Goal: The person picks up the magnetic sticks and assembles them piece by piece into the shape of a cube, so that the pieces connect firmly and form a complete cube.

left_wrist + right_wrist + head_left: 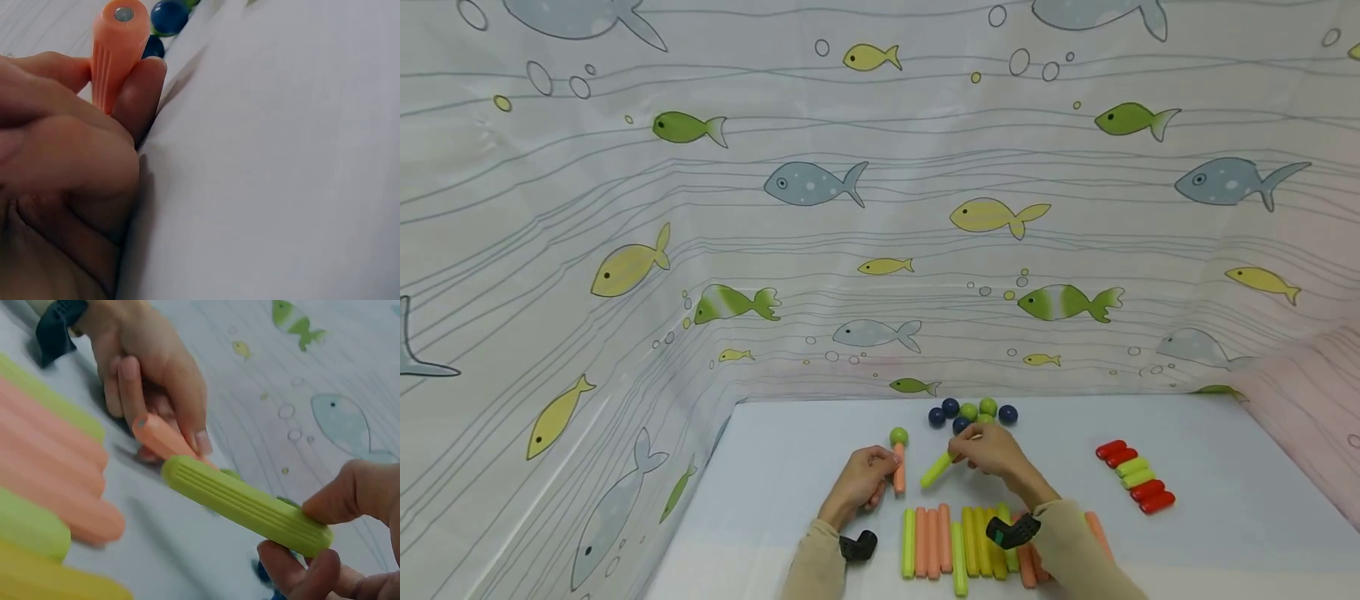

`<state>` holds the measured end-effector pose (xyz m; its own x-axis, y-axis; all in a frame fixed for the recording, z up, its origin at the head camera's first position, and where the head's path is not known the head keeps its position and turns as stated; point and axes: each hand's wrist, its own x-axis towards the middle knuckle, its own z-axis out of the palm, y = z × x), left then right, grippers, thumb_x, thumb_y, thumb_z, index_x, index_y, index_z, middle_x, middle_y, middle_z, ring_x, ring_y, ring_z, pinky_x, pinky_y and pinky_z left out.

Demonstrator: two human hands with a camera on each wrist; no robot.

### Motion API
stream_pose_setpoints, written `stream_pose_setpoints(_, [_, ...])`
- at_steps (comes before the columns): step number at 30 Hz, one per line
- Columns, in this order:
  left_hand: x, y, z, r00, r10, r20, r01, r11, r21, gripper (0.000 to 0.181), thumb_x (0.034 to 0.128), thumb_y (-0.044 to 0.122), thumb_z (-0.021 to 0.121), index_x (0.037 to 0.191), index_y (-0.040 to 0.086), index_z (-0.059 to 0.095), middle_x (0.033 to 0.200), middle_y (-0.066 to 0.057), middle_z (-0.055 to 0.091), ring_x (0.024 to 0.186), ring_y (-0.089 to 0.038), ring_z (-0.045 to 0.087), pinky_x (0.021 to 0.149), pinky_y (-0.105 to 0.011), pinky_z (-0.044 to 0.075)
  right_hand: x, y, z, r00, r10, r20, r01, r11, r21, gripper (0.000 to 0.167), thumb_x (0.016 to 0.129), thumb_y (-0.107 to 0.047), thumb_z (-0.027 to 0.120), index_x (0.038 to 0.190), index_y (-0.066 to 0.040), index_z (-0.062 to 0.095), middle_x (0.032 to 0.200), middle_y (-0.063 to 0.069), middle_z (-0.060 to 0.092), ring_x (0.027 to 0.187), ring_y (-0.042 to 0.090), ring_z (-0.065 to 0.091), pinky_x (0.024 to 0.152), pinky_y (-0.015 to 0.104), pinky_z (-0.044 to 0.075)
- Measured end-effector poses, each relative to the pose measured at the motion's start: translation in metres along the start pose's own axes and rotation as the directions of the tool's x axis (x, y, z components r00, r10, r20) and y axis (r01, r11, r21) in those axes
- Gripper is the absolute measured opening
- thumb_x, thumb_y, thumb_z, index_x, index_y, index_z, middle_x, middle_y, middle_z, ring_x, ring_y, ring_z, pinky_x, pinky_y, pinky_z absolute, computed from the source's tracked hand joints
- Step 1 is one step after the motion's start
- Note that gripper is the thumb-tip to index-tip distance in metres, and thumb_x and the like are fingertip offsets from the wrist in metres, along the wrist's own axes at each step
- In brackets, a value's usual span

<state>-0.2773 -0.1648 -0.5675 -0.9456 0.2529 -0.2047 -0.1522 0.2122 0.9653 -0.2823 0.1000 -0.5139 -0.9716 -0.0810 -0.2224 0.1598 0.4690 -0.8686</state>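
Observation:
My left hand [861, 479] pinches a salmon-coloured plastic stick [899, 477] between thumb and fingers, low over the white table. Its near end carries a small round metal disc [124, 14]. At the far end of that stick sits a green ball [898, 435], apparently touching it. To the right, my right hand [992, 452] holds a yellow-green stick [244, 506] by one end with thumb and fingertips. The free end slants down to the left, toward the salmon stick. In the right wrist view the two sticks overlap; whether they touch I cannot tell.
Behind my right hand lie several dark blue balls [937, 417] and green balls [988, 407]. A row of salmon, yellow and green sticks [933, 543] lies nearest me, partly under my right forearm. Short red and green pieces [1138, 477] lie at the right. Fish-printed cloth [880, 250] surrounds the table.

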Motion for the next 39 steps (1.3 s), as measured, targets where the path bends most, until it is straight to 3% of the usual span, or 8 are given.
stream_pose_setpoints(6, [0.000, 0.001, 0.003, 1.000, -0.007, -0.029, 0.008, 0.998, 0.056, 0.028, 0.1055, 0.030, 0.065, 0.113, 0.003, 0.067, 0.050, 0.007, 0.044, 0.036, -0.003, 0.034, 0.036, -0.021, 0.028, 0.008, 0.019, -0.010, 0.997, 0.057, -0.059, -0.050, 0.992, 0.116, 0.029, 0.090, -0.026, 0.082, 0.107, -0.004, 0.074, 0.091, 0.004, 0.080, 0.074, 0.018, 0.065, 0.063, 0.029, 0.050])
stream_pose_setpoints(11, [0.001, 0.002, 0.006, 0.999, 0.015, -0.044, -0.011, 0.997, 0.075, 0.029, 0.1046, 0.030, 0.067, 0.112, 0.002, 0.068, 0.056, 0.007, 0.049, 0.037, -0.003, 0.033, 0.036, -0.021, 0.028, 0.013, 0.029, -0.008, 0.992, 0.115, -0.049, -0.103, 0.975, 0.198, 0.037, 0.092, -0.029, 0.083, 0.113, 0.000, 0.072, 0.089, 0.007, 0.076, 0.069, 0.014, 0.066, 0.061, 0.027, 0.050])
stream_pose_setpoints(20, [0.002, 0.000, 0.009, 0.998, 0.037, -0.049, -0.031, 0.994, 0.101, 0.029, 0.1038, 0.031, 0.069, 0.110, 0.003, 0.069, 0.056, 0.008, 0.046, 0.038, -0.004, 0.032, 0.037, -0.020, 0.028, 0.025, 0.043, 0.003, 0.987, 0.159, -0.014, -0.144, 0.925, 0.351, 0.033, 0.099, -0.030, 0.076, 0.113, 0.000, 0.077, 0.096, 0.005, 0.081, 0.068, 0.010, 0.066, 0.059, 0.025, 0.050])
stream_pose_setpoints(31, [0.000, 0.003, 0.011, 0.997, 0.065, -0.034, -0.060, 0.989, 0.134, 0.025, 0.1039, 0.027, 0.068, 0.107, 0.003, 0.069, 0.063, 0.007, 0.060, 0.040, -0.003, 0.033, 0.037, -0.020, 0.028, 0.028, 0.037, 0.011, 0.989, 0.149, -0.002, -0.138, 0.922, 0.363, 0.040, 0.101, -0.035, 0.073, 0.119, 0.001, 0.075, 0.106, 0.010, 0.082, 0.067, 0.009, 0.067, 0.057, 0.024, 0.050])
stream_pose_setpoints(39, [-0.001, 0.007, 0.013, 0.993, 0.021, -0.113, -0.002, 0.986, 0.168, 0.024, 0.1024, 0.030, 0.069, 0.102, 0.006, 0.071, 0.067, 0.004, 0.067, 0.039, -0.004, 0.035, 0.036, -0.021, 0.029, 0.030, 0.037, 0.012, 0.985, 0.173, 0.008, -0.166, 0.926, 0.340, 0.044, 0.100, -0.042, 0.074, 0.117, -0.001, 0.075, 0.099, 0.004, 0.082, 0.070, 0.011, 0.068, 0.060, 0.024, 0.050])
